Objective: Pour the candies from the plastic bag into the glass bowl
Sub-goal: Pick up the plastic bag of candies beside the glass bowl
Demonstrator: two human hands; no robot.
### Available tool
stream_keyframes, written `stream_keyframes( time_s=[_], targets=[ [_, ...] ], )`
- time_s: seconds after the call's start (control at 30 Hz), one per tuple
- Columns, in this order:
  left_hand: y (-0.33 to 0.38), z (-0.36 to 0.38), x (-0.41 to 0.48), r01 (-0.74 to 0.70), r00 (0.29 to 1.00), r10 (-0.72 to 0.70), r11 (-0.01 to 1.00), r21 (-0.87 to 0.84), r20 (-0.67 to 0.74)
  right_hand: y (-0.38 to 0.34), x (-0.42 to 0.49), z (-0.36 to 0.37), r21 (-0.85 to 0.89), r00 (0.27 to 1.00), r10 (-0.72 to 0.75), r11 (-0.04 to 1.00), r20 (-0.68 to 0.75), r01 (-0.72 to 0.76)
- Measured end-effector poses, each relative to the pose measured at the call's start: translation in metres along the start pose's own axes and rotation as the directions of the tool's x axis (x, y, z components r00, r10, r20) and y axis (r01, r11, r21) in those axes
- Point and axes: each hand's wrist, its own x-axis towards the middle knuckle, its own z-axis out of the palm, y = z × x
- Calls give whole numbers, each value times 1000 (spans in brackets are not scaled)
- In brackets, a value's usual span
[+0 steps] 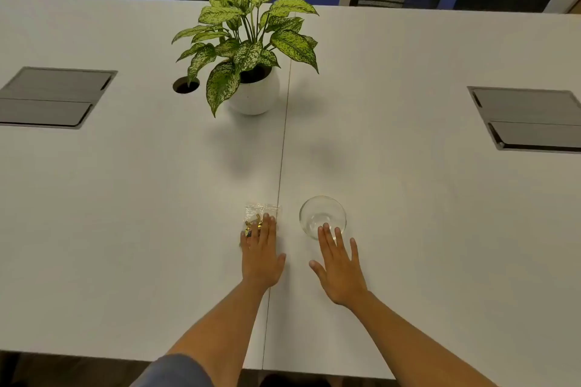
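Observation:
A small clear plastic bag (259, 214) lies flat on the white table (125, 229), with gold-wrapped candies (253, 222) showing inside it. My left hand (261, 258) rests palm down, its fingertips on the near part of the bag, fingers straight and not curled around it. To the right stands an empty glass bowl (322, 214), upright. My right hand (339, 270) is flat with fingers spread, its fingertips at the bowl's near rim; I cannot tell whether they touch it.
A potted plant (248, 50) in a white pot stands behind the bag and bowl. Grey cable hatches are set into the table at far left (53, 97) and far right (531, 118). A round cable hole (186, 85) sits beside the pot. Chairs stand beyond the far edge.

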Motion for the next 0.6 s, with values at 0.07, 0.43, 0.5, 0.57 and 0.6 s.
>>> stream_keyframes(
  time_s=[0.07,0.43,0.5,0.57,0.6],
  targets=[
    [5,-2,6,53,998,-53,999,-4,44,-1,1,-2,2,1000,4,1000,-13,-4],
    [4,3,8,124,990,-133,982,-144,-55,-20,-5,-11,224,994,-81,970,-77,96],
    [2,-1,6,140,975,-187,935,-327,-120,-23,-3,-21,348,992,-68,932,-106,101],
    [2,-9,3,130,939,-282,819,-559,-195,-28,-2,-36,565,996,10,824,-90,43],
    [5,-14,0,109,921,-328,737,-667,-212,-32,0,-47,692,996,84,721,-37,-35]
  ],
)
